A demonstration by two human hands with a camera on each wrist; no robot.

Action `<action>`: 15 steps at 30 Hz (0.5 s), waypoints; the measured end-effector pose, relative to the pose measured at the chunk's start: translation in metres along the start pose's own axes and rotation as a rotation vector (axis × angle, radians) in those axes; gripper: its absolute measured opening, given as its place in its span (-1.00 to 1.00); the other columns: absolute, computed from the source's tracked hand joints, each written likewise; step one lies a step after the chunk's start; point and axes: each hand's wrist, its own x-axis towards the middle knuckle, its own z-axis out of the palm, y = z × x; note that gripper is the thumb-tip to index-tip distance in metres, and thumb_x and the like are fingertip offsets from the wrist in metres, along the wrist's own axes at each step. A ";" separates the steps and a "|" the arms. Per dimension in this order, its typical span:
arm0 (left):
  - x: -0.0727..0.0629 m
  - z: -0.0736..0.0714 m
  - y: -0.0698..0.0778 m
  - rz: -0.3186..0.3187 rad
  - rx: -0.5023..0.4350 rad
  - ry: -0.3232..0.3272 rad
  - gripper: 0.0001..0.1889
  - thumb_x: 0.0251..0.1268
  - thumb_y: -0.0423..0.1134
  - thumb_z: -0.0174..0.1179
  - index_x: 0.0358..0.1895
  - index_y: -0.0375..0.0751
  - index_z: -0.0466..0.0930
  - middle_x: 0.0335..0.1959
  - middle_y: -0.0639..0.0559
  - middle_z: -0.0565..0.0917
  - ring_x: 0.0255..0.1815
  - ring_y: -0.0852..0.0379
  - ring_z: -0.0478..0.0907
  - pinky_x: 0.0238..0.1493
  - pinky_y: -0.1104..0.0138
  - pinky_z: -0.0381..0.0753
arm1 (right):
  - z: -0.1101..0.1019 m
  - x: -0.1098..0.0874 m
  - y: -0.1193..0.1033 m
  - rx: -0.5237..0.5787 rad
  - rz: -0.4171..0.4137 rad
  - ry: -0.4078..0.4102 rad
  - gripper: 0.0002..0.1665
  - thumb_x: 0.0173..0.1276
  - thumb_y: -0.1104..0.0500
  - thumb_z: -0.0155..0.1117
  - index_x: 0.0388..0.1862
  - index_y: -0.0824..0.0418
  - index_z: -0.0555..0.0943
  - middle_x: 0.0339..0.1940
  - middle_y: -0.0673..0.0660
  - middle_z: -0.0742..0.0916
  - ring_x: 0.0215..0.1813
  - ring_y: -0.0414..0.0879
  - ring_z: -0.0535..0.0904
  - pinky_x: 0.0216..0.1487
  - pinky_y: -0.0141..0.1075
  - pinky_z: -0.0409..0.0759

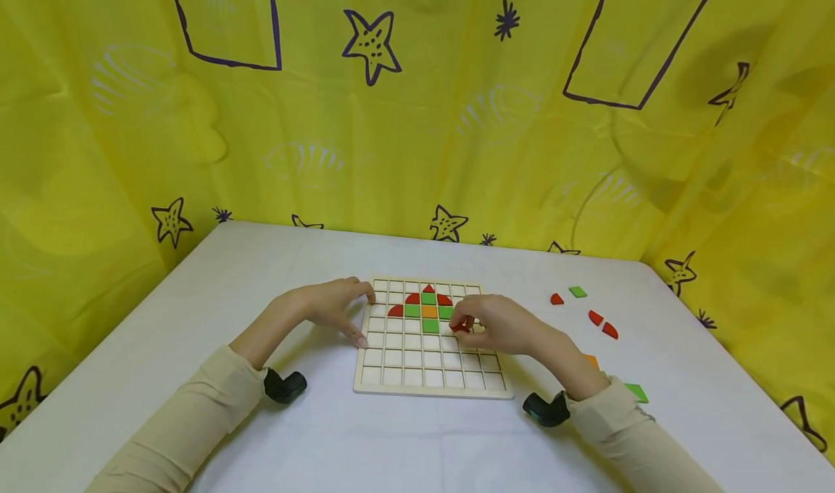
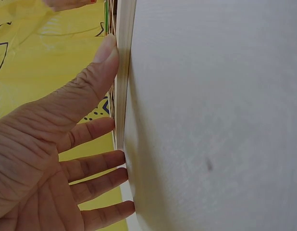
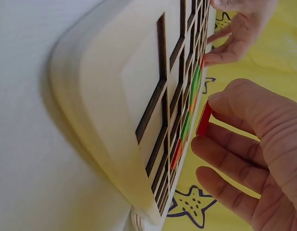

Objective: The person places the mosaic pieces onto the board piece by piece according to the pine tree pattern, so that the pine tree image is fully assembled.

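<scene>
A wooden grid board (image 1: 433, 391) lies flat on the table. Set in its upper cells are red, green and orange pieces, among them an orange square (image 1: 428, 311), a green square (image 1: 430, 325), a red triangle (image 1: 428, 288) and a red quarter-round piece (image 1: 396, 310). My left hand (image 1: 331, 306) rests at the board's left edge; in the left wrist view the thumb (image 2: 106, 53) and fairly straight fingers touch the rim. Over the board's right half, my right hand (image 1: 499, 322) pinches a red piece (image 3: 204, 119) between thumb and fingers, held just above the cells. Its full outline is hidden.
Loose pieces lie on the white table (image 1: 287, 449) right of the board: red quarter-rounds (image 1: 557, 299), a green square (image 1: 578, 291), and an orange piece (image 1: 591, 361) and another green piece (image 1: 636, 392) partly behind my right arm. A yellow patterned curtain (image 1: 417, 130) surrounds the table.
</scene>
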 end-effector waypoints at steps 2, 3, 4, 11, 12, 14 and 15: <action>0.000 0.000 0.000 0.004 -0.002 0.002 -0.25 0.05 0.08 0.57 0.26 -0.12 0.45 0.30 -0.20 0.47 0.34 -0.14 0.42 0.42 -0.07 0.37 | 0.001 0.004 0.000 -0.008 0.006 -0.010 -0.89 0.33 0.22 0.41 -0.18 0.10 0.71 -0.27 -0.12 0.70 -0.22 -0.21 0.60 -0.12 -0.31 0.61; 0.000 0.000 0.000 0.004 -0.005 0.002 -0.26 0.05 0.08 0.57 0.25 -0.12 0.45 0.30 -0.20 0.47 0.34 -0.14 0.41 0.42 -0.07 0.37 | 0.002 0.005 0.000 -0.009 0.010 -0.015 -0.89 0.33 0.22 0.42 -0.18 0.11 0.71 -0.27 -0.12 0.70 -0.22 -0.21 0.61 -0.12 -0.30 0.62; -0.001 0.000 0.000 0.005 -0.006 0.003 -0.26 0.05 0.08 0.57 0.25 -0.12 0.45 0.30 -0.20 0.47 0.34 -0.14 0.41 0.43 -0.07 0.37 | 0.003 0.007 0.000 -0.011 0.014 -0.019 -0.90 0.33 0.22 0.42 -0.18 0.11 0.71 -0.27 -0.11 0.70 -0.22 -0.20 0.61 -0.11 -0.30 0.62; -0.002 0.000 0.000 0.008 -0.009 0.006 -0.27 0.05 0.07 0.58 0.24 -0.11 0.45 0.30 -0.19 0.48 0.34 -0.12 0.41 0.42 -0.05 0.37 | 0.006 0.015 -0.001 -0.018 0.035 -0.045 -0.92 0.34 0.22 0.41 -0.21 0.09 0.71 -0.32 -0.12 0.66 -0.25 -0.15 0.57 -0.14 -0.30 0.57; -0.002 0.000 0.000 0.008 -0.010 0.007 -0.27 0.05 0.07 0.58 0.24 -0.10 0.45 0.30 -0.18 0.48 0.34 -0.12 0.41 0.42 -0.05 0.37 | 0.007 0.016 -0.001 -0.019 0.035 -0.044 -0.93 0.34 0.22 0.41 -0.22 0.09 0.70 -0.34 -0.12 0.65 -0.26 -0.15 0.56 -0.16 -0.31 0.55; -0.003 0.000 0.000 0.009 -0.010 0.008 -0.27 0.04 0.07 0.58 0.23 -0.10 0.45 0.29 -0.18 0.48 0.32 -0.11 0.42 0.41 -0.04 0.38 | 0.008 0.018 -0.001 -0.024 0.034 -0.045 -0.93 0.34 0.22 0.41 -0.22 0.09 0.70 -0.35 -0.10 0.64 -0.28 -0.15 0.53 -0.19 -0.32 0.52; -0.003 0.000 0.000 0.009 -0.011 0.009 -0.27 0.03 0.06 0.59 0.23 -0.10 0.45 0.29 -0.17 0.48 0.32 -0.10 0.42 0.41 -0.04 0.38 | 0.008 0.019 -0.001 -0.028 0.032 -0.042 -0.94 0.34 0.21 0.41 -0.22 0.09 0.70 -0.36 -0.09 0.63 -0.28 -0.16 0.52 -0.20 -0.32 0.50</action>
